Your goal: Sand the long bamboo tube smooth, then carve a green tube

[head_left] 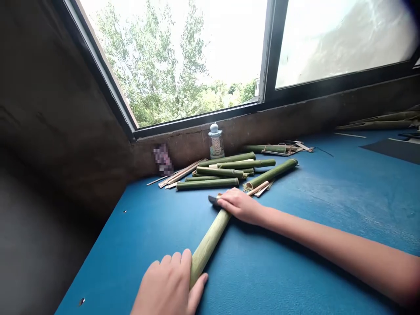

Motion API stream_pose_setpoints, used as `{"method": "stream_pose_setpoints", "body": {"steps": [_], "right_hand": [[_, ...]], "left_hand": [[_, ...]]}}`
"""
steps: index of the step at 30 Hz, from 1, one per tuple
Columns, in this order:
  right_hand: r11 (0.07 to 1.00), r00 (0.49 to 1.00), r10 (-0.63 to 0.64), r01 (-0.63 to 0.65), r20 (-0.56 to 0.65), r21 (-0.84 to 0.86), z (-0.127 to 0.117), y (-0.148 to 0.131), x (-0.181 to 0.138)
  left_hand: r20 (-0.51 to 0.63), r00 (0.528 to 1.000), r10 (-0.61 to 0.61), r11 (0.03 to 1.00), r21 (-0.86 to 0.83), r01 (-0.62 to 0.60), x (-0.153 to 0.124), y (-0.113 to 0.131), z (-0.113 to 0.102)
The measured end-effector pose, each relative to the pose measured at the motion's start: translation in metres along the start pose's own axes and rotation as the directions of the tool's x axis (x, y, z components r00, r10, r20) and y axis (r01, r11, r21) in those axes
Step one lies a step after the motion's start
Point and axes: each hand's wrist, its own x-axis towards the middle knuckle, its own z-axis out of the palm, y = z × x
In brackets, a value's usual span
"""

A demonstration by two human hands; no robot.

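A pale green bamboo tube slants away from me over the blue table. My left hand is wrapped round its near end, thumb on the right side. At the far end my right hand is closed over a knife-like tool lying across the bamboo. Only a dark end of that tool sticks out to the left of the fingers; the hand covers the rest. A brown wooden stick shows just beyond the right hand, and whether it belongs to the tool I cannot tell.
Several green bamboo tubes and thin split strips lie beyond my hands. A clear jar with a pale blue lid stands by the wall under the window. More bamboo and a dark mat are farther right. The table edge runs along the left.
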Motion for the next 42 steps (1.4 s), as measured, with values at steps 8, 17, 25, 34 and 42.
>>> {"method": "stream_pose_setpoints", "body": {"steps": [8,17,25,34,42], "right_hand": [[0.99,0.989,-0.143,0.143,0.022,0.009,0.003,-0.011,-0.011],[0.986,0.985,-0.169,0.169,0.042,-0.003,0.003,-0.015,-0.009],[1.0,1.0,-0.016,0.015,-0.024,-0.018,0.001,-0.004,-0.007],[0.979,0.978,0.182,-0.19,-0.105,-0.068,-0.001,0.012,-0.007],[1.0,1.0,-0.001,0.002,-0.028,0.016,0.002,0.022,-0.001]], "left_hand": [[0.062,0.992,0.108,0.963,-0.253,-0.09,0.009,-0.01,-0.01],[-0.144,0.986,0.079,0.995,-0.042,-0.086,0.006,-0.006,0.003],[-0.352,0.924,0.149,0.982,0.165,-0.096,0.008,0.0,0.025],[-0.072,0.997,0.032,0.992,0.125,-0.023,0.009,-0.015,0.003],[-0.41,0.905,0.117,0.953,0.303,0.014,0.011,-0.011,0.026]]}}
